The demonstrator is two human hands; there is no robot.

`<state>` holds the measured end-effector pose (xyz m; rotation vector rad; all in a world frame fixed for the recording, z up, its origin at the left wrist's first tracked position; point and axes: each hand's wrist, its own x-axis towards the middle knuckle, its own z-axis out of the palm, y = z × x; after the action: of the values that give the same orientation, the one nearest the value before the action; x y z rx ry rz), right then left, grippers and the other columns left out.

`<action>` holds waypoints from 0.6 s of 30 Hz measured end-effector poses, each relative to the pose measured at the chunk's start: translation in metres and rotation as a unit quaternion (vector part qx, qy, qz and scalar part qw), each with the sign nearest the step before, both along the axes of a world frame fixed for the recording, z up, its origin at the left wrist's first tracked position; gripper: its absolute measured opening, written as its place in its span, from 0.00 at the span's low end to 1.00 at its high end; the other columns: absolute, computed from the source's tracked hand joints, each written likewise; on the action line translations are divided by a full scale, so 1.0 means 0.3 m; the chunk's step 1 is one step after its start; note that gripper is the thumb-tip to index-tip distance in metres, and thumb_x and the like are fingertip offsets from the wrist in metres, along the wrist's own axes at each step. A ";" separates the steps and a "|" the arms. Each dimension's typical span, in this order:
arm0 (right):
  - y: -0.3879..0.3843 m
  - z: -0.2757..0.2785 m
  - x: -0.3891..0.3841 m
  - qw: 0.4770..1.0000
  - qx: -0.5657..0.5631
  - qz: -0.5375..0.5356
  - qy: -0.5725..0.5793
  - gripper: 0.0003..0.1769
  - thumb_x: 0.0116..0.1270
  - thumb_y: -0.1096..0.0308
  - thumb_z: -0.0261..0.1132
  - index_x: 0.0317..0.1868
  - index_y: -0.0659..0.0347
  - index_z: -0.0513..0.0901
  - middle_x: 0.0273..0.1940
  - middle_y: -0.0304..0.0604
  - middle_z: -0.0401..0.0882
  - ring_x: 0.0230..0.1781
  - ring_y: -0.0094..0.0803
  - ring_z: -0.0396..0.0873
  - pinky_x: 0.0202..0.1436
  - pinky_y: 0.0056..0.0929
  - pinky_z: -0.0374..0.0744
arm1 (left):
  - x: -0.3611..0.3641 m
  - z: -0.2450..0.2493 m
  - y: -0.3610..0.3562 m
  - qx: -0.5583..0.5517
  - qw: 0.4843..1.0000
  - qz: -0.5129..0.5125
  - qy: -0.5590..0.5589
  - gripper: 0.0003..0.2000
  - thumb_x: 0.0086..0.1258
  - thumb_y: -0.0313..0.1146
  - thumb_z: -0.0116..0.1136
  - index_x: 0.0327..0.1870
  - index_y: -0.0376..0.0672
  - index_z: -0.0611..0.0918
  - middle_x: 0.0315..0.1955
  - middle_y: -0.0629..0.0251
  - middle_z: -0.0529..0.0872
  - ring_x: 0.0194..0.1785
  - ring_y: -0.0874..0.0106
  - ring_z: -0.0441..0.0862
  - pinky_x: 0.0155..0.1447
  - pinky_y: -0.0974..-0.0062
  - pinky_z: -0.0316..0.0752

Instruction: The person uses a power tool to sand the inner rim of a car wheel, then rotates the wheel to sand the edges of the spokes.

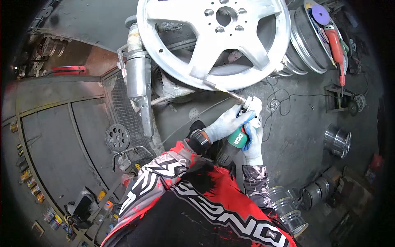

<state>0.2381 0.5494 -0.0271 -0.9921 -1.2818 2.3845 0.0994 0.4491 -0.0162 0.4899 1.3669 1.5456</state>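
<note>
A silver alloy wheel (201,53) with broad spokes stands upright in front of me at the top of the view. Both my hands wear white gloves with blue palms. My left hand (225,124) is closed at the silver head of a green power grinder (237,139); a watch sits on that wrist. My right hand (252,144) wraps the green body from the other side. A long metal shaft (235,96) extends from the head up to the wheel's lower rim by a spoke's foot, where its tip appears to touch. The palms are partly hidden.
A silver metal cylinder on a stand (139,76) is left of the wheel. More rims (302,39) are stacked at right, with a red polisher (335,43) on them. A black cable (304,95) runs across the floor. Several rims (288,208) lie at lower right.
</note>
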 end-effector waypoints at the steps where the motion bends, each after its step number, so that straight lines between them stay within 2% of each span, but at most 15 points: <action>1: -0.003 -0.003 -0.002 1.000 -0.001 -0.001 -0.002 0.36 0.72 0.71 0.69 0.79 0.60 0.68 0.68 0.44 0.78 0.67 0.32 0.79 0.71 0.34 0.78 | 0.004 -0.019 0.003 -0.001 1.000 -0.001 -0.002 0.27 0.87 0.45 0.56 0.77 0.35 0.72 0.67 0.57 0.82 0.71 0.70 0.78 0.76 0.67 0.71; 3: -0.008 -0.005 -0.003 1.000 -0.012 -0.007 0.019 0.32 0.78 0.66 0.67 0.78 0.64 0.69 0.67 0.48 0.81 0.65 0.36 0.83 0.70 0.36 0.82 | 0.028 -0.063 0.008 -0.008 1.000 0.014 -0.014 0.25 0.87 0.43 0.56 0.76 0.36 0.73 0.64 0.57 0.84 0.68 0.71 0.81 0.75 0.68 0.72; 4: -0.007 -0.015 0.001 1.000 0.001 -0.005 0.019 0.32 0.79 0.67 0.66 0.79 0.64 0.69 0.69 0.48 0.80 0.66 0.37 0.83 0.70 0.38 0.82 | 0.029 -0.043 0.010 -0.011 0.999 0.027 -0.045 0.24 0.87 0.42 0.56 0.75 0.36 0.74 0.64 0.59 0.84 0.67 0.71 0.81 0.73 0.69 0.73; 7: -0.014 -0.039 0.009 0.999 -0.006 -0.021 0.025 0.31 0.80 0.68 0.65 0.79 0.64 0.69 0.69 0.48 0.80 0.66 0.37 0.83 0.70 0.38 0.83 | 0.045 -0.063 0.018 -0.008 0.999 0.042 -0.022 0.24 0.87 0.42 0.56 0.74 0.35 0.75 0.62 0.59 0.85 0.65 0.71 0.82 0.72 0.69 0.75; 11: -0.016 -0.042 0.015 1.000 -0.020 -0.013 0.018 0.30 0.81 0.69 0.64 0.79 0.63 0.68 0.70 0.48 0.79 0.67 0.38 0.82 0.70 0.39 0.83 | 0.052 -0.050 0.004 -0.014 0.998 0.053 -0.001 0.24 0.87 0.43 0.57 0.74 0.36 0.75 0.60 0.58 0.87 0.64 0.70 0.84 0.70 0.68 0.76; 13: -0.030 -0.028 0.005 0.999 -0.035 -0.035 -0.006 0.34 0.76 0.72 0.65 0.80 0.63 0.67 0.67 0.47 0.80 0.64 0.33 0.83 0.66 0.34 0.83 | 0.060 -0.072 -0.005 -0.047 0.995 0.041 0.075 0.24 0.87 0.44 0.57 0.73 0.36 0.75 0.59 0.56 0.87 0.63 0.68 0.86 0.68 0.66 0.78; 18: -0.049 -0.020 -0.008 0.999 -0.041 -0.017 -0.003 0.35 0.76 0.72 0.66 0.80 0.63 0.66 0.67 0.47 0.81 0.63 0.34 0.84 0.64 0.34 0.85 | 0.051 -0.049 -0.020 -0.026 0.994 0.094 0.047 0.23 0.87 0.43 0.57 0.71 0.36 0.76 0.57 0.53 0.88 0.62 0.65 0.87 0.66 0.64 0.79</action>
<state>0.2356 0.5348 -0.0331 -1.0360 -1.1674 2.4280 0.1148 0.4429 -0.0311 0.4157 1.5584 1.6510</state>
